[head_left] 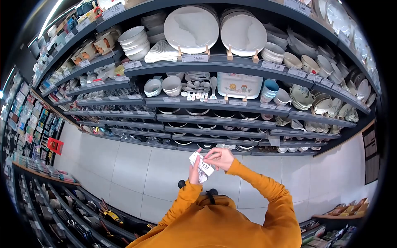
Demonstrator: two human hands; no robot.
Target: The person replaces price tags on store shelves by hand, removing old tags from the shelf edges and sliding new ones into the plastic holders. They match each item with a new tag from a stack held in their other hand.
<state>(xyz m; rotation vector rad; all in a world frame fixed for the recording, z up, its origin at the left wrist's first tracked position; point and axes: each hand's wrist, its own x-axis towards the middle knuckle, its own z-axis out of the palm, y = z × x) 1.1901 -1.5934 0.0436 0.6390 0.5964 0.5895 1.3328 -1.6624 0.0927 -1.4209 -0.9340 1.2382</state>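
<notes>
The stack of price tags (pixel 202 167) sat between both hands, out in front of the orange-sleeved chest and above the pale floor tiles (pixel 136 165). My left hand (pixel 193 172) gripped the stack from below, fingers wrapped around it. My right hand (pixel 220 158) pinched the top tag, marked 14.50, at its upper edge. Beyond them ran the dark shelves (pixel 215 105) of plates (pixel 191 28), bowls (pixel 172 85) and cups.
</notes>
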